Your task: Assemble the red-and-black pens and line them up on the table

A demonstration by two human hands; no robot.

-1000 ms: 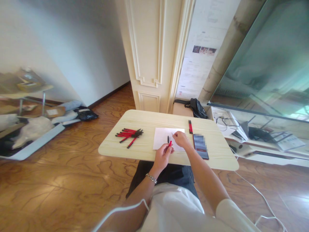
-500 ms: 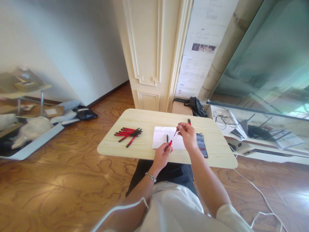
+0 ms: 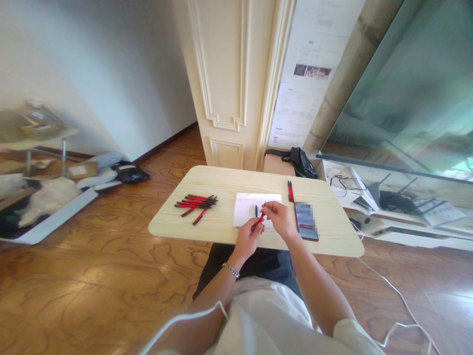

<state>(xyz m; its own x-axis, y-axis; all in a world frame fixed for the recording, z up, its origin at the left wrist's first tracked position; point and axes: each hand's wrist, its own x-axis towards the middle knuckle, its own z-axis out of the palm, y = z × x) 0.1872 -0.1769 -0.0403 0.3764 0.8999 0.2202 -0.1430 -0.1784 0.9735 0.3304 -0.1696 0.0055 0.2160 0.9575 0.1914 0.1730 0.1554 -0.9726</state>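
Observation:
My left hand (image 3: 247, 238) is closed around a red pen barrel (image 3: 262, 217), which points up and away over the paper's near edge. With its fingertips pinched at the barrel's far end, my right hand (image 3: 280, 219) holds a thin pen refill, now mostly hidden by the fingers. How far the refill sits inside the barrel I cannot tell. A small black pen part (image 3: 256, 211) lies on the white paper (image 3: 244, 203), just left of the barrel.
Several red and black pens (image 3: 197, 202) lie piled on the left of the pale table (image 3: 221, 180). To the right are two pens (image 3: 290, 191) side by side and a phone (image 3: 306, 222). A white cable (image 3: 399, 296) runs along the floor at right.
My right hand has come down and left with the refill, from above the barrel to its far end. The two pens and the phone are now uncovered. My left hand stays in place.

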